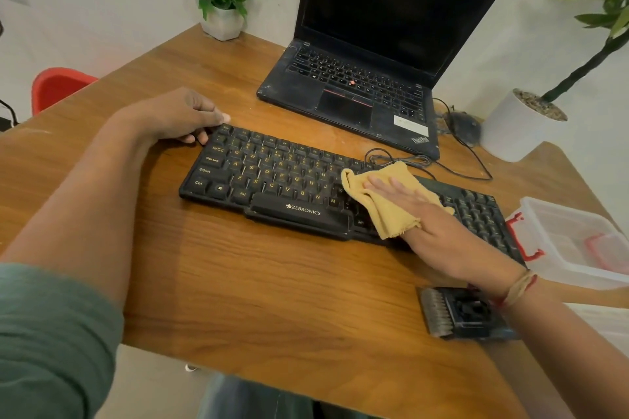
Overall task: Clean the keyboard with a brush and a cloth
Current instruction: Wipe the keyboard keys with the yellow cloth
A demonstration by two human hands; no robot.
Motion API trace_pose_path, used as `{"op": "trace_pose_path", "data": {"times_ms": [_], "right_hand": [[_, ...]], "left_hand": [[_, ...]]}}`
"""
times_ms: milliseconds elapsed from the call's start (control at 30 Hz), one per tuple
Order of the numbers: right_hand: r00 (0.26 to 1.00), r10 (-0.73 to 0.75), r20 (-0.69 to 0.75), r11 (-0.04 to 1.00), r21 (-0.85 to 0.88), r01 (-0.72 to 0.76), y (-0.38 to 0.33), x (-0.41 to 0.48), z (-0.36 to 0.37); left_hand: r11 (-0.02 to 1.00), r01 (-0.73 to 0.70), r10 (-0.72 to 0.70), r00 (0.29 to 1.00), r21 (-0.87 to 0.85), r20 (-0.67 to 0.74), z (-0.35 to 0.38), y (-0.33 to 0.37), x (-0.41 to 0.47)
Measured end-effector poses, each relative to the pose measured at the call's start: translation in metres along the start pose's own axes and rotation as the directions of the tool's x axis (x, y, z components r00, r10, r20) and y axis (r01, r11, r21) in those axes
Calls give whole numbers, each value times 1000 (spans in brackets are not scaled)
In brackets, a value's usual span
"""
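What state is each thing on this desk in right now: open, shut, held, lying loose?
Keyboard: flat on table, steadied by left hand.
Cloth: pressed on keys under right hand.
Brush: lying unused.
Laptop: open, screen dark.
Plastic box: open, lid off.

The keyboard (272, 180) reads "ZEBRONICS" below its space bar, with yellow key legends; the laptop (357, 78) corner reads "ThinkPad".

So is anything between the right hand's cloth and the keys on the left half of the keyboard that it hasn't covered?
Nothing visible. The yellow cloth lies flat under the right hand on the keyboard, and the keys to its left are bare. The left hand only grips the far left corner.
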State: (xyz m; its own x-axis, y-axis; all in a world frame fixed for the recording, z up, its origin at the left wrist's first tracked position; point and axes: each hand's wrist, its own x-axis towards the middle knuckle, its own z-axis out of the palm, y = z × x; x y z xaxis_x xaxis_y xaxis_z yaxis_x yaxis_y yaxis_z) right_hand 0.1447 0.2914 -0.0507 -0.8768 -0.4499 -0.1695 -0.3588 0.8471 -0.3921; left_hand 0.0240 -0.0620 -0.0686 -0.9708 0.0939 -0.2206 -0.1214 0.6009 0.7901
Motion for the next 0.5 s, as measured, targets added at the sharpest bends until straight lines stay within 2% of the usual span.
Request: {"op": "trace_pose_path", "data": {"times_ms": [167,300,433,500], "right_hand": [[988,-108,106,994,-11,110,-10,-11,11],[1000,23,-1,997,73,-23,-2,-8,-1],[984,-123,128,992,21,122,-6,-21,9],[988,-107,112,994,29,104,-2,-24,4]], "left_hand": [[1000,11,-11,1000,11,-1,-1,-2,1],[1000,16,-16,1000,-4,7,-2,-3,3],[1000,19,-19,1000,-11,8,-2,-6,5],[1000,15,-15,1000,-6,8,-1,-6,6]]}}
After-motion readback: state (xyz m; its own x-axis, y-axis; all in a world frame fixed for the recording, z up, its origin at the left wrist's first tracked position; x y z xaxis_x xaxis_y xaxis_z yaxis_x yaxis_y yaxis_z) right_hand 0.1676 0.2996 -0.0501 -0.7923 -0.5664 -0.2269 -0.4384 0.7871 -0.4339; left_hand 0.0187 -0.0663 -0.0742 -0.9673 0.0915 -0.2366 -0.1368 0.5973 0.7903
